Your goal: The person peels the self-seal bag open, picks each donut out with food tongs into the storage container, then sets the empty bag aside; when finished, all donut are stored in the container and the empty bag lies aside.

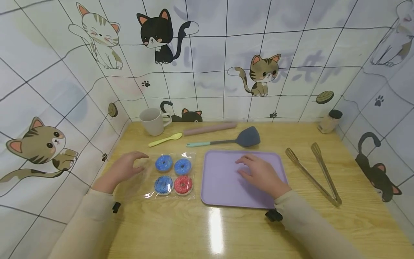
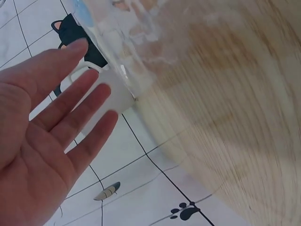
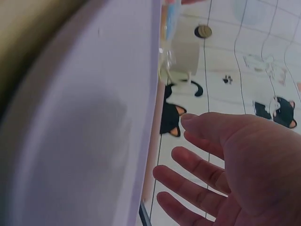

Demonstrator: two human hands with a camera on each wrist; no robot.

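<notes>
My left hand hovers just left of a clear plastic package holding three blue donuts and a red donut. Its fingers are relaxed and apart, with nothing held, as the left wrist view also shows of the hand. Over the lilac tray hangs my right hand, fingers loosely bent and free of any object. In the right wrist view the spread fingers of that hand stand beside the tray.
Behind lie a grey-blue spatula, a yellow spoon and a pinkish rolling pin, near a white mug. Metal tongs lie spread right of the tray. A black-lidded jar stands in the back right corner. Cat-printed walls enclose the wooden table.
</notes>
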